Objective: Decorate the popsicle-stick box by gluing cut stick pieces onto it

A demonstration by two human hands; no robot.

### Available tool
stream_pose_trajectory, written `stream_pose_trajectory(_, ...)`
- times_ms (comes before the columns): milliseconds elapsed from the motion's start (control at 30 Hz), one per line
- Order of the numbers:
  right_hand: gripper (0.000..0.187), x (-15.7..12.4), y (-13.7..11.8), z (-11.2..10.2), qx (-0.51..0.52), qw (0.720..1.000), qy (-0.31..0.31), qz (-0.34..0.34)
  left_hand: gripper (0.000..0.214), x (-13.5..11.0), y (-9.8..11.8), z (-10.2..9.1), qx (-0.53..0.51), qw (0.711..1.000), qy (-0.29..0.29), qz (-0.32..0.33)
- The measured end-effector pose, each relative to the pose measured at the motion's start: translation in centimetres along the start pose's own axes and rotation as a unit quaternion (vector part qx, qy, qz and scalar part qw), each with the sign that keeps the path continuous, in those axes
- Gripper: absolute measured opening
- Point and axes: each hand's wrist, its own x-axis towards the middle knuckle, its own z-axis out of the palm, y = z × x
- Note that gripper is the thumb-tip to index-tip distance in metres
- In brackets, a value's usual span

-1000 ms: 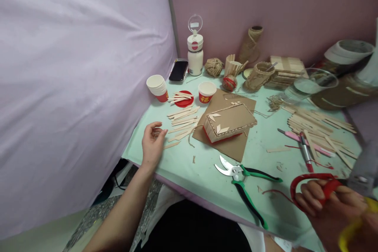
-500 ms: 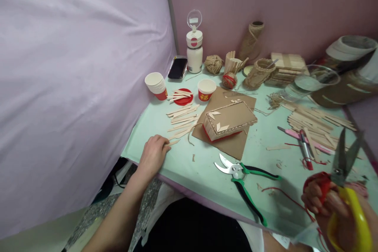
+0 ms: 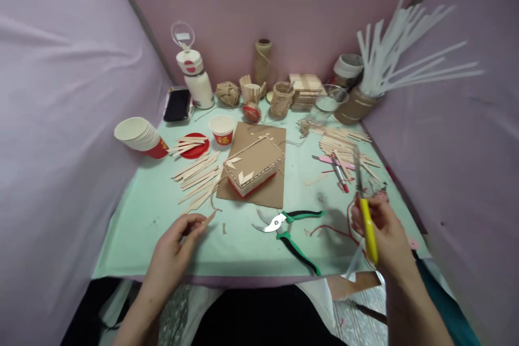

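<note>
My left hand [image 3: 176, 246], near the front left of the table, pinches a short wooden craft stick piece [image 3: 210, 218] between thumb and fingers. On the right, my right hand [image 3: 383, 227] grips yellow-handled scissors [image 3: 368, 235] held upright, their blades blurred and pointing away from me. Red cord [image 3: 349, 213] trails beside that hand. Between the hands stands a cardboard-topped box [image 3: 259, 159] with stick sides, twine edging and pale leaf-shaped pieces at its corner. It rests on a brown cardboard sheet [image 3: 271, 199]. Green-handled pruning shears [image 3: 279, 221] lie open in front of it.
Craft sticks [image 3: 198, 175] lie left, with more [image 3: 338, 143] at right. A red lid [image 3: 203, 150] carries sticks. Around stand stacked paper cups [image 3: 135, 132], a red-and-white cup [image 3: 223, 128], a white bottle [image 3: 200, 89], twine ball [image 3: 228, 93], clear cup [image 3: 324, 108] and a pot of white strips [image 3: 357, 105].
The view has swung right. My left hand has lifted the stick piece off the table. My right hand has brought the scissors inward, and their blades look closer together.
</note>
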Motion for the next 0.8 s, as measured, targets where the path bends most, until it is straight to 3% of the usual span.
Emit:
stream_pose_trajectory(67, 0.032, 1.1, -0.2, 0.2, -0.115, 0.993, 0.01, -0.022, 0.023, 0.0, 1.7, 1.5, -0.041, 0.998, -0.045, 0.023)
stream_pose_trajectory(167, 0.031, 3.3, -0.7, 0.7, -0.29, 0.955, 0.031, -0.052, 0.022, -0.3, 3.6, 4.0, -0.087, 0.99, -0.111, 0.026)
stream_pose_trajectory(300, 0.035, 6.3, -1.7, 1.4, -0.404, 0.911, 0.026, -0.083, 0.024, -1.0, 4.0, 6.2, -0.132, 0.981, -0.139, -0.007)
stream_pose_trajectory(533, 0.02, 10.3, -1.5, 3.6, -0.432, 0.888, -0.03, -0.152, 0.035, -1.1, 3.6, 6.3, -0.22, 0.958, -0.161, -0.089)
stream_pose_trajectory(633, 0.025, 11.3, -0.9, 4.4, -0.432, 0.884, -0.035, -0.175, 0.035, -0.8, 3.6, 6.1, -0.237, 0.953, -0.157, -0.107)
stream_pose_trajectory(800, 0.036, 9.2, -1.3, 4.2, -0.426, 0.882, -0.029, -0.197, 0.035, -0.6, 3.4, 6.5, -0.269, 0.942, -0.15, -0.137)
